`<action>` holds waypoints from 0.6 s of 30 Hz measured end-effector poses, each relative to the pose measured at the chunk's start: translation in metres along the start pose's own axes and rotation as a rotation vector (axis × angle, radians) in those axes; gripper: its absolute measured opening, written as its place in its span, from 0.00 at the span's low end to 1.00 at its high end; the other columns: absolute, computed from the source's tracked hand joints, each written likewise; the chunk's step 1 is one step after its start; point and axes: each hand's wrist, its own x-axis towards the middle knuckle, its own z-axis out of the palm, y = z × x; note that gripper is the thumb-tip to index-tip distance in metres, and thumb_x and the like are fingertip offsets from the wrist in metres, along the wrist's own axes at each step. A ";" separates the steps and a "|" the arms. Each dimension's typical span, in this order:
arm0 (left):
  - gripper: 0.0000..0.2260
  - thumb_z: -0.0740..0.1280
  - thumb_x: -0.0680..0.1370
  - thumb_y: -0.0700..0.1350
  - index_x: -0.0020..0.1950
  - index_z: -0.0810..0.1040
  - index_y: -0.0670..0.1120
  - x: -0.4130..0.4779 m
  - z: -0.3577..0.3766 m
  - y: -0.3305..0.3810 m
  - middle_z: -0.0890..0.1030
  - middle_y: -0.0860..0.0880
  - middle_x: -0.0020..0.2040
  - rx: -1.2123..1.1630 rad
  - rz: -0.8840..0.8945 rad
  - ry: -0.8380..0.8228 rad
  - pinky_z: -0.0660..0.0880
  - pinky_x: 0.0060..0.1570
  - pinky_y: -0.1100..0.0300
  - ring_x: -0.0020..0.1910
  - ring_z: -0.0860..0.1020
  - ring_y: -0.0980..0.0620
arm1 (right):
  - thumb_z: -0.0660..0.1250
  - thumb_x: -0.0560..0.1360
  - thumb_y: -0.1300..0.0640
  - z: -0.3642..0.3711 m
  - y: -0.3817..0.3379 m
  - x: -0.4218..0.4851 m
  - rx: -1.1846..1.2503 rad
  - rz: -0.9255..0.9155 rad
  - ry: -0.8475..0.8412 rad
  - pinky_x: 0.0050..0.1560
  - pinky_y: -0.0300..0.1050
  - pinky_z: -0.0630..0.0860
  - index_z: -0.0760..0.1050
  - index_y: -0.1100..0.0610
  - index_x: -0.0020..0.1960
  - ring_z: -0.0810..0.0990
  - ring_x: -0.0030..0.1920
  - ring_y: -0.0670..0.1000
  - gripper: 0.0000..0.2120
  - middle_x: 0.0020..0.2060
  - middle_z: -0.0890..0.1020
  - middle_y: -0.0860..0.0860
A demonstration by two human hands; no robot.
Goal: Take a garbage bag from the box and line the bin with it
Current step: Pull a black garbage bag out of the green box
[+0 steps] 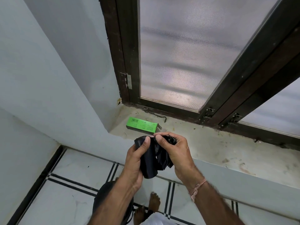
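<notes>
- Head view: left hand (pixel 135 159) clamped round black garbage bag (pixel 152 161), thumb on top.
- Right hand (pixel 174 150) pinching bag's upper edge.
- Green box (pixel 142 127) behind on sill (pixel 211 143).
- Bin (pixel 103 192) below, under left forearm.

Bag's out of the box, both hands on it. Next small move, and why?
Probably pull the hands apart to unfold it. The black plastic garbage bag is a crumpled bundle, pinched at its top edge by the left hand and right hand. The green cardboard box lies on the sill, and the dark round bin waits below on the floor.
</notes>
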 end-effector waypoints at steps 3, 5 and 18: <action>0.21 0.75 0.75 0.55 0.62 0.84 0.43 0.000 0.001 0.000 0.86 0.38 0.60 0.003 0.004 -0.002 0.83 0.52 0.47 0.60 0.85 0.39 | 0.77 0.75 0.59 -0.001 -0.001 0.001 -0.018 -0.017 -0.007 0.54 0.39 0.83 0.88 0.58 0.50 0.89 0.52 0.50 0.05 0.46 0.90 0.53; 0.22 0.76 0.74 0.55 0.62 0.84 0.42 0.000 0.001 0.000 0.85 0.37 0.60 -0.010 0.004 0.009 0.83 0.51 0.48 0.59 0.85 0.39 | 0.78 0.75 0.58 -0.002 0.000 0.002 -0.051 -0.025 0.017 0.53 0.41 0.83 0.88 0.58 0.49 0.89 0.50 0.53 0.05 0.45 0.90 0.54; 0.22 0.76 0.74 0.55 0.61 0.84 0.41 0.007 -0.005 -0.008 0.85 0.35 0.59 0.049 0.008 0.018 0.84 0.54 0.45 0.60 0.84 0.36 | 0.77 0.76 0.57 -0.009 0.000 0.009 -0.091 0.059 -0.030 0.34 0.36 0.78 0.87 0.58 0.45 0.85 0.35 0.47 0.04 0.35 0.87 0.53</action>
